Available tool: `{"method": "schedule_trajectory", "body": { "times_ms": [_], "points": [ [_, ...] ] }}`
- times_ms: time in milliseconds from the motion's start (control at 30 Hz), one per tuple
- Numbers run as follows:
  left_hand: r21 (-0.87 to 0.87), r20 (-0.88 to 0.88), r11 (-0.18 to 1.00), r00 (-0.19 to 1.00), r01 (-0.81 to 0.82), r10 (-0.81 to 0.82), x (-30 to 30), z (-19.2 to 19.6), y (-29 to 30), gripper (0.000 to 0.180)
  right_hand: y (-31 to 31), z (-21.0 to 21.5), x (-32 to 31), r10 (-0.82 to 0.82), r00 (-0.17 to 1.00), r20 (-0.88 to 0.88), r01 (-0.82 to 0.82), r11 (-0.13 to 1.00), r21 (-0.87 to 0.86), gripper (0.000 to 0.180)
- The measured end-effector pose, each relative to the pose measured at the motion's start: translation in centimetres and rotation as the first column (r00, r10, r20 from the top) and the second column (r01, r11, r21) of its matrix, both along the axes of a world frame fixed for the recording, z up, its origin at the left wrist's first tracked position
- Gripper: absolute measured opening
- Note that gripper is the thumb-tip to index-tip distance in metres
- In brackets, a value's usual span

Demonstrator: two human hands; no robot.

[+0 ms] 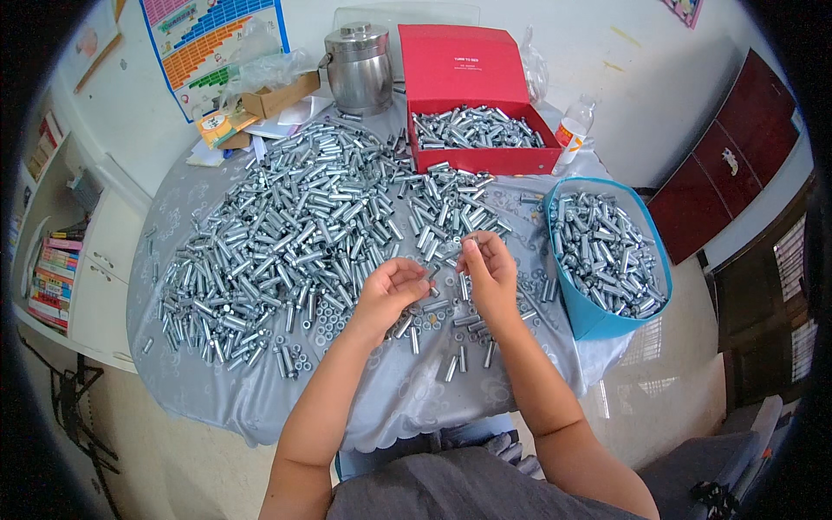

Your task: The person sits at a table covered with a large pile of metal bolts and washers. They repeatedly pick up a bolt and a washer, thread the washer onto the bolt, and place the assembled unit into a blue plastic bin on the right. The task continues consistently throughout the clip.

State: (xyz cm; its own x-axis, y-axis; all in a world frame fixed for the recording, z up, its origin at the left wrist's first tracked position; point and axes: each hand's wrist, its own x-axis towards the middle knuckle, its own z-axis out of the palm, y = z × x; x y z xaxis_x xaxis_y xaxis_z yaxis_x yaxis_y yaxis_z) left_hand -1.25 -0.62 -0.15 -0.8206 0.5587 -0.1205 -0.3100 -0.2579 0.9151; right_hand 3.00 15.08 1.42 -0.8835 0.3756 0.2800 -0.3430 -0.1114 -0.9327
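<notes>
A big heap of small silver metal sleeves [303, 225] covers a round table with a grey cloth [407, 399]. My left hand [394, 288] hovers over the loose sleeves and washers near the front, fingers curled around a small metal piece. My right hand [488, 267] is beside it, fingertips pinched on a small silver sleeve [471, 243] held upright. The two hands are close together, almost touching. Small ring washers [321, 325] lie scattered below the heap.
A red box [485, 160] with its lid up holds sleeves at the back. A blue basket [598, 316] full of sleeves stands at the right edge. A steel pot [358, 69], cardboard box [277, 94], plastic bottle [572, 130] and papers sit at the far side.
</notes>
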Motion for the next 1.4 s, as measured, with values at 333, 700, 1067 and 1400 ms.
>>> {"method": "schedule_trajectory", "body": {
  "times_ms": [333, 700, 1067, 1400],
  "points": [
    [0.005, -0.027, 0.999, 0.999, -0.037, 0.037, -0.1, 0.0, 0.0, 0.026, -0.2, -0.8, 0.0, 0.058, 0.998, 0.000, -0.058, 0.994, 0.092, 0.013],
    [0.058, -0.035, 0.998, 0.999, 0.009, -0.007, 0.2, 0.2, 0.0, 0.023, -0.2, -0.3, 0.0, 0.132, 0.991, -0.037, -0.081, 0.778, 0.623, 0.025],
    [0.024, -0.128, 0.999, 0.991, 0.037, -0.033, 0.2, 0.7, -0.2, 0.037, -0.5, 0.1, 0.4, 0.216, 0.976, 0.030, -0.201, 0.843, 0.499, 0.039],
    [0.131, -0.086, 0.986, 0.989, -0.107, 0.119, -0.2, 0.9, -0.7, 0.030, -1.1, 1.0, 1.0, 0.237, 0.919, 0.316, -0.369, 0.800, 0.473, 0.031]
  ]
}}
